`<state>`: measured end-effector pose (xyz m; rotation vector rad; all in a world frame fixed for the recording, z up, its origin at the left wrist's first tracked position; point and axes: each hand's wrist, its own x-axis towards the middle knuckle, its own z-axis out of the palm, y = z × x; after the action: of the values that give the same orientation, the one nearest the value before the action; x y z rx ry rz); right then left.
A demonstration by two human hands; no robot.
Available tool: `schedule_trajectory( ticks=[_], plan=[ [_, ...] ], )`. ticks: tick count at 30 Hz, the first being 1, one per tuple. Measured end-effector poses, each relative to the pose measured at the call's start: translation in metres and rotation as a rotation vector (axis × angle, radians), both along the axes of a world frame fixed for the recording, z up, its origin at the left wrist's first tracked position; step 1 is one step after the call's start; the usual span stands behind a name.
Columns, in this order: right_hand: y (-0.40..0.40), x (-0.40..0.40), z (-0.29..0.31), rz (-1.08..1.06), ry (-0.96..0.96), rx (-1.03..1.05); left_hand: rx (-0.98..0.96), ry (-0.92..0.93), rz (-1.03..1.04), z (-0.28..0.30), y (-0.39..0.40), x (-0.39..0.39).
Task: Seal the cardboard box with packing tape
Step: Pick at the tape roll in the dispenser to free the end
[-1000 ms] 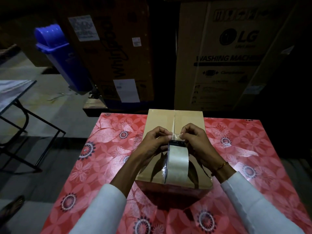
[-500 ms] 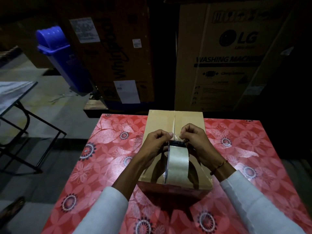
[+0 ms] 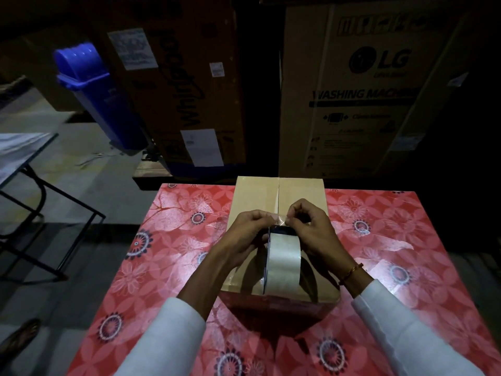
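Tape end pinched between both my hands above the cardboard box (image 3: pixel 254 196).

My left hand (image 3: pixel 244 234) and right hand (image 3: pixel 311 229) grasp the packing tape (image 3: pixel 283 261), its roll standing on the box by the tabletop's (image 3: pixel 173 256) near edge.

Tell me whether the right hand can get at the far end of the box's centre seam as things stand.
Probably yes. The right hand pinches the tape end above the roll, and the seam beyond it lies bare on the box.
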<state>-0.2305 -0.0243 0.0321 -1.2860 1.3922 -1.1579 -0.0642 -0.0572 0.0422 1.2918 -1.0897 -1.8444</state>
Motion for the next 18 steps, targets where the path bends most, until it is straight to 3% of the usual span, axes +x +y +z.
schedule_trajectory(
  ticks=[11, 18],
  plan=[
    [0.004, 0.000, 0.002, 0.050, 0.006, -0.045, 0.186, 0.052, -0.015, 0.008, -0.013, 0.003],
    [0.001, -0.004, -0.004, 0.027, -0.068, -0.011, 0.131, 0.013, 0.081, 0.003, -0.009, -0.001]
  ],
)
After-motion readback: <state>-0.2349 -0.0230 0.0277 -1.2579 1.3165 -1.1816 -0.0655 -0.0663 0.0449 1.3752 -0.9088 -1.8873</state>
